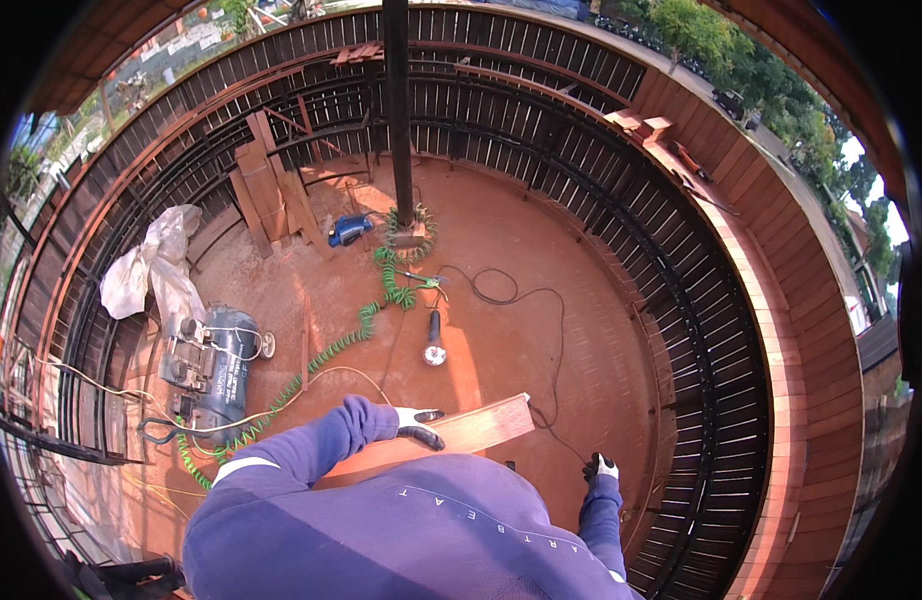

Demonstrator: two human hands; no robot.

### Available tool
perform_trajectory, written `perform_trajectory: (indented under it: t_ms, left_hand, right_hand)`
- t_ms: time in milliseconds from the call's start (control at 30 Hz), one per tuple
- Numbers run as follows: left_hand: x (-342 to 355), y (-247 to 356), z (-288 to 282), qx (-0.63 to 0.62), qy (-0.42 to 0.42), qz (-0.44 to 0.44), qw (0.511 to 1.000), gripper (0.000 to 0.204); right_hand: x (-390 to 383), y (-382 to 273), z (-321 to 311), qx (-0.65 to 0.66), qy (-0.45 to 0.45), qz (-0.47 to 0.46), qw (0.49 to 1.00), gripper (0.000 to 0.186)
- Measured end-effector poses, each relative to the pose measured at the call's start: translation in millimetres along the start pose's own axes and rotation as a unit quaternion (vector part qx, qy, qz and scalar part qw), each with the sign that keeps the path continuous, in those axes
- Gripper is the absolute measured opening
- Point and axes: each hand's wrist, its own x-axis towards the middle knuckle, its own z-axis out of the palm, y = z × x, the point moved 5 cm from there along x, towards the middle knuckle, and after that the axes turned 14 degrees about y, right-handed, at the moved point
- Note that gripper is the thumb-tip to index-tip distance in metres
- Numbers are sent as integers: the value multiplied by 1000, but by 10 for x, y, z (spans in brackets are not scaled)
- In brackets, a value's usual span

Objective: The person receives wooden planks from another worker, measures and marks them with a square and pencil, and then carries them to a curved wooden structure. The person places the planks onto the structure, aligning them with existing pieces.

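Note:
My left hand [419, 426], in a white and black glove, lies over the upper edge of a reddish wooden plank [486, 424] and holds it close to my body. The plank slants up to the right, its near part hidden behind my sleeve and torso. Out to the right, my gloved right hand [602, 466] is closed, with a thin dark power cord [559, 350] running straight to its fingers. Beyond the plank, an angle grinder [435, 338] rests on the floor, its disc end towards me.
A coiled green air hose [336, 348] crosses the floor to an air compressor [226, 370] at left. A dark post [398, 120] stands ahead near a blue power tool [350, 230]. Boards [264, 195] lean against the curved slatted wall [541, 130]; white sheeting [153, 262] lies left.

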Motion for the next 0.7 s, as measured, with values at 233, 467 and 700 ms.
perform_trajectory:
  t_ms: [233,467,700]
  left_hand:
    - [827,1065,-438,30,49,-70,996,94]
    - [2227,1691,-1394,24,49,-44,998,83]
    - [2853,2123,-2431,179,50,252,950,42]
  right_hand:
    - [411,-1634,1287,52,-148,-83,984,35]
    - [1002,-1777,2275,-185,-175,-12,967,38]
    - [1551,-2414,2921,-286,-194,-6,939,36]
